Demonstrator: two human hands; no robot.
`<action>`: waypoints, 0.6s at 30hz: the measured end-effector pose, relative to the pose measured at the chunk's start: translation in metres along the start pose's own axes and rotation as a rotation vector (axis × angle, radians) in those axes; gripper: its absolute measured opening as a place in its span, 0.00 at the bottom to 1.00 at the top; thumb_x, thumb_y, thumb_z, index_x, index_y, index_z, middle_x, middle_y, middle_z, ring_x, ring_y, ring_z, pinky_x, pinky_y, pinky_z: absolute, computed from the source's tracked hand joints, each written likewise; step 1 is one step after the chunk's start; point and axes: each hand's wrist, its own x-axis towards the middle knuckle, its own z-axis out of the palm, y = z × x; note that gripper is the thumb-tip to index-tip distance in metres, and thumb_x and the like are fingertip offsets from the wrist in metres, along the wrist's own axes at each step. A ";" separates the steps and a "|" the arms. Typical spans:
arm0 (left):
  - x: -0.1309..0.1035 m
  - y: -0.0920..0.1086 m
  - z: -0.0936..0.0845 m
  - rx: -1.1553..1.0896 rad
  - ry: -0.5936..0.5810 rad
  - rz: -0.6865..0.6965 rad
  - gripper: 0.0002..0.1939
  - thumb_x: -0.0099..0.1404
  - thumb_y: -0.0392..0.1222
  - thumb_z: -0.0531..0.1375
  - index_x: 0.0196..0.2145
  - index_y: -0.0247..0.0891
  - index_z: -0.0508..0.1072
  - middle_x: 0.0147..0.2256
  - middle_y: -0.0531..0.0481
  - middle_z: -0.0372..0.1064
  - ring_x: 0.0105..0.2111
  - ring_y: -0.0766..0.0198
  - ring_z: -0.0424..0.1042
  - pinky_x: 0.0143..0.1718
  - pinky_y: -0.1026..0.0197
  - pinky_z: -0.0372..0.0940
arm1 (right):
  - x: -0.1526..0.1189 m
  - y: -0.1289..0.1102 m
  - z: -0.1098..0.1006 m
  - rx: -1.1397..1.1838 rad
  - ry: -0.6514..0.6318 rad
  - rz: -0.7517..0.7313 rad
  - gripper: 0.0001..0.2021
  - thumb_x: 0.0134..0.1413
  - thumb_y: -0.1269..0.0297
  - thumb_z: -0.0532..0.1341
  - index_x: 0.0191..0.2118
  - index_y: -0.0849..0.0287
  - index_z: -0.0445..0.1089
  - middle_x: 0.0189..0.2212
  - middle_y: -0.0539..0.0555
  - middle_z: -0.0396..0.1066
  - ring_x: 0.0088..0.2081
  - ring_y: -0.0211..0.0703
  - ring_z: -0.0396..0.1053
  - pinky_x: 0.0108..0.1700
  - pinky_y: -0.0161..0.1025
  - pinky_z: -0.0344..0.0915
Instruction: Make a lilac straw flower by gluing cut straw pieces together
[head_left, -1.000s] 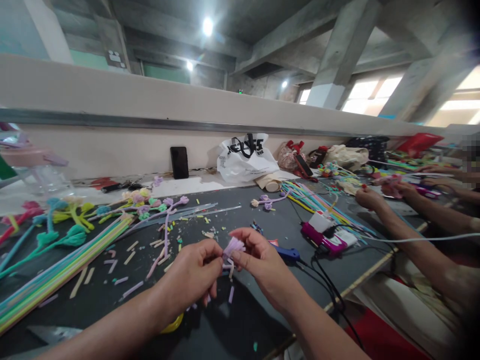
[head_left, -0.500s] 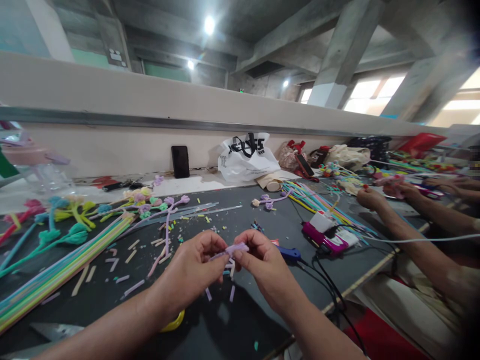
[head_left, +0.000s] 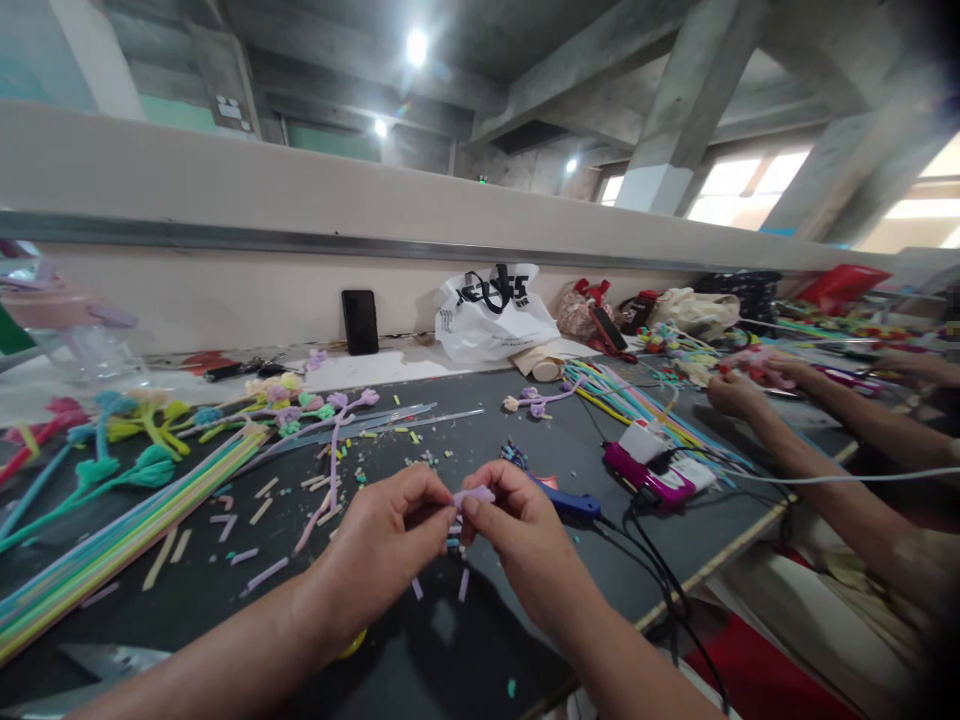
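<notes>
Between my fingertips is a small lilac piece of fuzzy pipe cleaner (head_left: 474, 495), bunched and partly covered by the fingers. My left hand (head_left: 390, 545) pinches its left end with thumb and forefinger. The right end is pinched by my right hand (head_left: 517, 530), close beside the left. Below them on the dark table (head_left: 435, 640) lie short lilac cut pieces (head_left: 463, 584). Just beyond my right hand rests a blue-handled glue gun (head_left: 570, 502), its front part partly hidden.
A bundle of coloured pipe cleaners (head_left: 142, 530) and finished fuzzy flowers (head_left: 150, 465) lie at left. Scissors (head_left: 112, 660) are near the front edge. A phone (head_left: 360, 322) and white bag (head_left: 495, 320) stand at the back. A magenta power strip (head_left: 649, 475) and a co-worker's hands (head_left: 739, 392) are at right.
My fingers have shifted slightly around the lilac piece, and less of its left end shows. The co-worker's hand at right has moved a little left.
</notes>
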 end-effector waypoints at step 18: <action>0.002 0.004 0.000 -0.032 0.042 -0.042 0.04 0.52 0.39 0.58 0.24 0.36 0.65 0.19 0.58 0.61 0.18 0.72 0.59 0.20 0.69 0.54 | -0.003 -0.003 0.011 -0.089 0.097 -0.011 0.08 0.43 0.66 0.61 0.29 0.58 0.60 0.22 0.45 0.61 0.25 0.34 0.62 0.29 0.34 0.61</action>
